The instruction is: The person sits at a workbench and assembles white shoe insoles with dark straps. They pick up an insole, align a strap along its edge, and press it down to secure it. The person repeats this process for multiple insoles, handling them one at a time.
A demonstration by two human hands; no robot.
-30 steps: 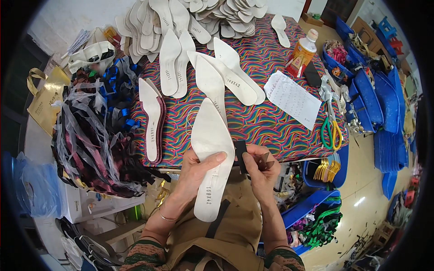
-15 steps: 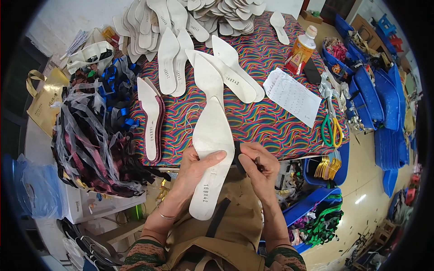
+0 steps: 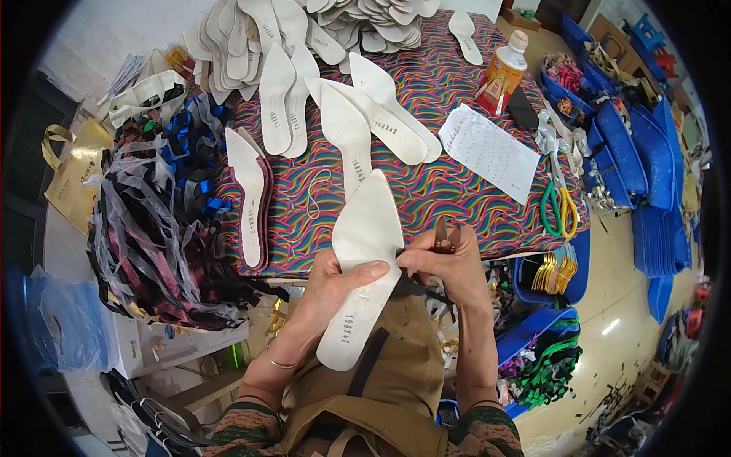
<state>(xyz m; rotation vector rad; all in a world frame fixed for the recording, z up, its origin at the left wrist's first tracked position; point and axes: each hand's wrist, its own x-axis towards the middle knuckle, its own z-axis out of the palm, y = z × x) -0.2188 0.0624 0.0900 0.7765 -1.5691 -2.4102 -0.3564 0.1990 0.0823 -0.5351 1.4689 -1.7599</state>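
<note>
A white shoe insole (image 3: 367, 230) slants across my lap, its pointed end toward the table. My left hand (image 3: 327, 288) is closed around it from the left, thumb lying flat on top. At the insole's right edge my right hand (image 3: 455, 268) pinches a black strip (image 3: 420, 289), part of which hangs below the fingers. A small dark brown piece (image 3: 448, 238) shows at the curled fingers of that hand; I cannot make out its kind. The insole's underside is hidden. Just past its tip lies another white insole (image 3: 346, 129) on the table.
Several insoles (image 3: 282, 95) and a large pile of them cover the back of the patterned tablecloth (image 3: 297, 236). A dark-edged insole stack (image 3: 250, 194) lies left, beside heaped ribbons (image 3: 164, 228). At right are a paper (image 3: 491, 152), a bottle (image 3: 502, 72), scissors (image 3: 560, 206) and blue bins (image 3: 552, 266).
My right hand has shifted slightly right and up, and its fingers have turned, with the black strip now lower along the insole's edge. The left hand still holds the insole, whose tip has swung right.
</note>
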